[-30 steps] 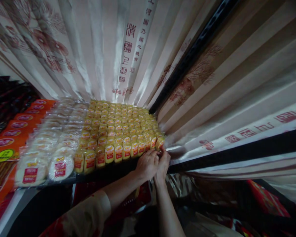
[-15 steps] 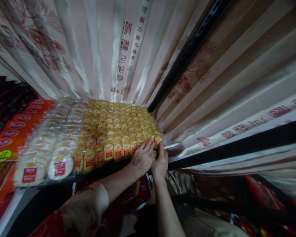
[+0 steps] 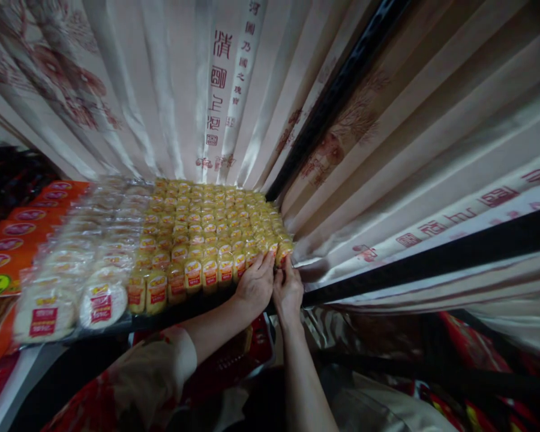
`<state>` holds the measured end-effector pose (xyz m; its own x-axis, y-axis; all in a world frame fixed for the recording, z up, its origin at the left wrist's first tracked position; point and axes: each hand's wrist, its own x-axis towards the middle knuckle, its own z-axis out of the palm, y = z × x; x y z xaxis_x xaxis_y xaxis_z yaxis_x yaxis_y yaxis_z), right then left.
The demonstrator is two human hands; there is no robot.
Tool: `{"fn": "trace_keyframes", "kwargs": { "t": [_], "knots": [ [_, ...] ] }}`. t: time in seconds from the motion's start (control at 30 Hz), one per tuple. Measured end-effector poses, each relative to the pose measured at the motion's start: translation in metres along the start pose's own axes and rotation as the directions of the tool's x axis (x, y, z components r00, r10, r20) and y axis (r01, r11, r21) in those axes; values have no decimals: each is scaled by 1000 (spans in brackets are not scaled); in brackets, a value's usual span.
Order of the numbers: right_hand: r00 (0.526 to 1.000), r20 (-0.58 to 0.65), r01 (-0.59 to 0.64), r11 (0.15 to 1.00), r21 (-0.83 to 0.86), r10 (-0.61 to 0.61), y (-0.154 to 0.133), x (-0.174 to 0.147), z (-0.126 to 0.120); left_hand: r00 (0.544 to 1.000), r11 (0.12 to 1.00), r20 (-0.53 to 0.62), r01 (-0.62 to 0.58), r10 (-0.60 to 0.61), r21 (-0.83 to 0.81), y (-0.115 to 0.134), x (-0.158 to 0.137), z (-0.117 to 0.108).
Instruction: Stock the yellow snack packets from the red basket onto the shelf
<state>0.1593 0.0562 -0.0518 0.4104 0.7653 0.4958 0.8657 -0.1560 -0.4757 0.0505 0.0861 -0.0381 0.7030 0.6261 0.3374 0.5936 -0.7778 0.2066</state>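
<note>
Small yellow wrapped cakes (image 3: pixel 209 273) with red and white labels stand in tight rows on a dark shelf edge. At the right end of the front rows, my left hand (image 3: pixel 257 285) has its fingers closed at a yellow packet beside the end one. Just right of it, my right hand (image 3: pixel 288 294) grips the end wrapped cake (image 3: pixel 284 252) from the front, fingertips against its lower part. A narrow gap separates the hands. My palms and fingers hide the bottoms of these packets.
Round white wrapped cakes (image 3: pixel 102 305) line up left of the yellow ones, then orange packets (image 3: pixel 9 243). Pale pleated curtains (image 3: pixel 175 90) hang behind and to the right, with a black post (image 3: pixel 328 114) and a black rail (image 3: pixel 387 264). A red package (image 3: pixel 245 354) lies below.
My hands have drawn slightly apart at the row's right end, uncovering more of the end packet. The whole view has shifted a little, with the shelf now further left.
</note>
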Motion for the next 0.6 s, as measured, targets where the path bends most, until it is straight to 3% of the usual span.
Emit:
{"fn": "trace_keyframes", "kwargs": {
  "t": [0.4,0.6],
  "knots": [
    [1000,-13,9,1000,12,-9,1,0,5,998,1000,65,-3,1,26,-1,-1,-2],
    [991,37,-132,989,68,130,-11,2,-4,999,998,43,-24,21,56,-3,-7,-7]
  ]
}}
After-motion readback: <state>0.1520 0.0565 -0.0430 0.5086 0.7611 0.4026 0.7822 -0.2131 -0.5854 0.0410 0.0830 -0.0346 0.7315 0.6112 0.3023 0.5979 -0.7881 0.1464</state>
